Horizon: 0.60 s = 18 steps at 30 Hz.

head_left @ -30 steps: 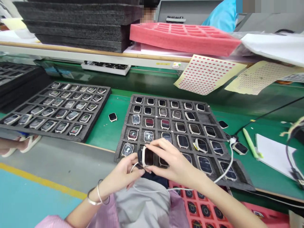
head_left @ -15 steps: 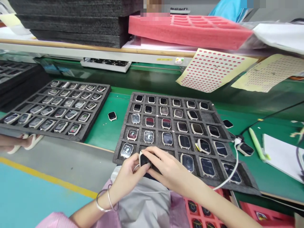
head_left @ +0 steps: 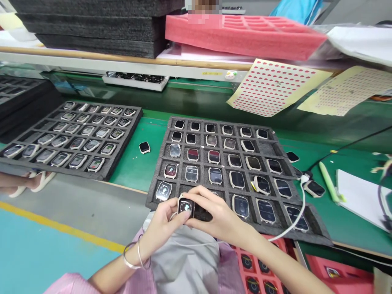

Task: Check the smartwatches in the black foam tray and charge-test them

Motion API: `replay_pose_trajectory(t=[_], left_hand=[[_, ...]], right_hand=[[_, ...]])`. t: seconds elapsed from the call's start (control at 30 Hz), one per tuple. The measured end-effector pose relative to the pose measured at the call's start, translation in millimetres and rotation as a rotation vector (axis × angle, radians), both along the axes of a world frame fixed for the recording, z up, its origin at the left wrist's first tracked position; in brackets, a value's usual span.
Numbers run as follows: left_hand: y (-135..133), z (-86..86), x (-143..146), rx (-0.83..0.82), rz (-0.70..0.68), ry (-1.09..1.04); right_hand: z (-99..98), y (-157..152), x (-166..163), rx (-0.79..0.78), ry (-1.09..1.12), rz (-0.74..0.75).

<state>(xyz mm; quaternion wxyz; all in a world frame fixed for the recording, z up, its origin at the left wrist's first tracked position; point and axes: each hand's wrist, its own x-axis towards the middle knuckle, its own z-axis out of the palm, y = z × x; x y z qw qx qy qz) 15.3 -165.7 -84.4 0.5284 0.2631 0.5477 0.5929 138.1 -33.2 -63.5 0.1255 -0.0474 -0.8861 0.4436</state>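
Keep the square, pale-framed smartwatch with lit black screen [head_left: 183,203], at 6 o'clock in view, supported by its edges. The bare left hand [head_left: 168,216] holds it, thumb over the glass; the bare right hand [head_left: 218,214] steadies its 3 o'clock side, fingers narrowed. Touch lightly. Leave the thin white cable [head_left: 295,223], toward 4 o'clock, slack. Avoid knocking the charcoal-grey foam grid tray [head_left: 269,148] beyond, toward 1 o'clock.

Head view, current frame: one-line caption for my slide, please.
Both hands hold a lit smartwatch at the near edge of a dark foam tray holding rows of similar watches.
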Motion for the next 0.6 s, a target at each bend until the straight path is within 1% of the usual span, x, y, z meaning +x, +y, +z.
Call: replay_pose_trajectory(t=[0.3, 0.6], left_hand=[[-0.8, -9.0, -0.8, 0.020, 0.003, 0.014], [-1.4, -8.2, 0.4, 0.034, -0.009, 0.031]], right_hand=[[-1.1, -0.6, 1.2, 0.032, 0.009, -0.004], [-3.4, -1.6, 3.4, 0.049, -0.015, -0.007]])
